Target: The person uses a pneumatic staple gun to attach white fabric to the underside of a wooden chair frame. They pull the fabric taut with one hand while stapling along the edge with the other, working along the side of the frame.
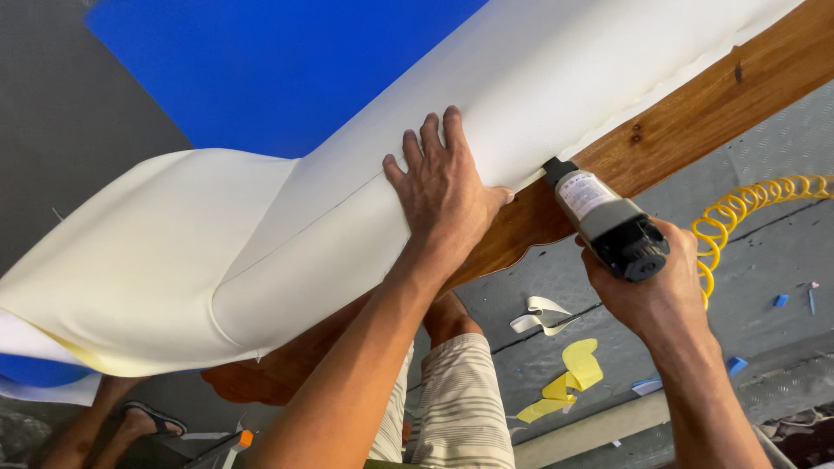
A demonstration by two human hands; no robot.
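Cream upholstery sheet (261, 252) — smooth, draped over wooden frame (695, 122), left hand (443, 187) pressing

Grey floor (764, 165) with a raised diamond tread pattern is seen beneath the work, crossed by a dark seam. Scraps are scattered over it: yellow foam offcuts (569, 373), a curled white strip (539, 314) and small blue pieces (780, 300). A pale raised edge (599, 424) is seen along the lower floor. A blue sheet (261, 69) and a dark grey surface (61, 113) fill the upper left. Even daylight is cast throughout.
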